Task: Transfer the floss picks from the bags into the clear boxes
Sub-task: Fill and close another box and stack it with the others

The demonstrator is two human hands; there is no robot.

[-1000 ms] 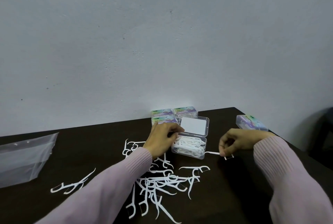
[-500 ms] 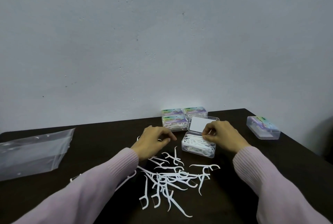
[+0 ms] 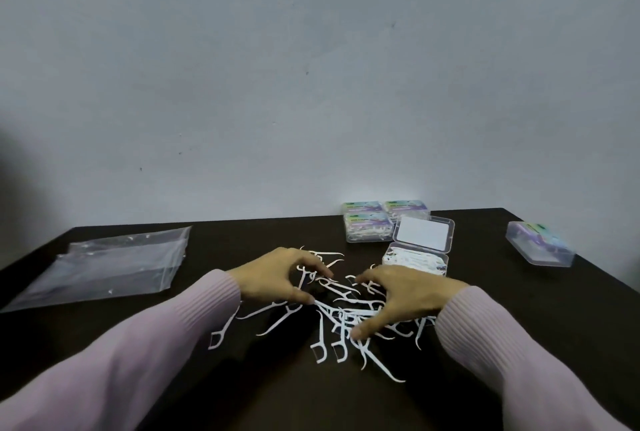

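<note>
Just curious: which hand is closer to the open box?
The right hand; it sits just in front of the open box. The left hand is farther off, to the box's left, over the floss picks.

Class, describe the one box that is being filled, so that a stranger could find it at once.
Start at the dark table and find the group of clear boxes at its far edge by the wall. The open box sits nearest the hands; alone among them, its lid stands raised, with white floss picks visible inside.

A dark brown table (image 3: 138,326) stands against a plain pale grey wall (image 3: 311,84).
</note>
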